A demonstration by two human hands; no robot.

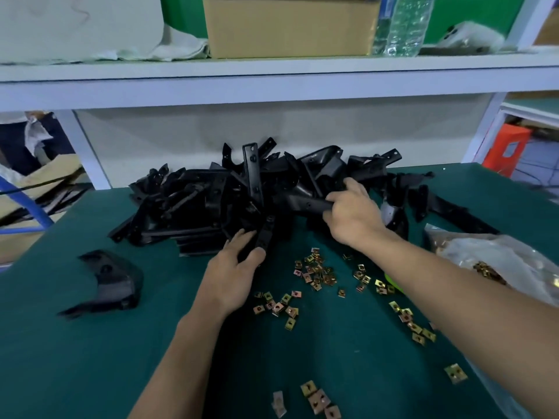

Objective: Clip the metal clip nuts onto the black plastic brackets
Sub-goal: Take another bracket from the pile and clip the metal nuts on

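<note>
— How many brackets?
— One lone bracket [112,279] sits left on the worktop [90,358]; the pile [205,201] behind is past counting. My left grip [233,276] pinches one strip [266,232] at its near edge; my right grip [354,213] clasps one long bracket [305,204].
— Nuts [316,272]?
— Dozens loose, one bag [496,252] right.

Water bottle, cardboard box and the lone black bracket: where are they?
water bottle [405,22], head view, clear body.
cardboard box [290,28], head view, front face.
lone black bracket [112,278], head view, top surface.

Left hand [230,275] and right hand [354,215] grip black brackets [305,204].
</note>
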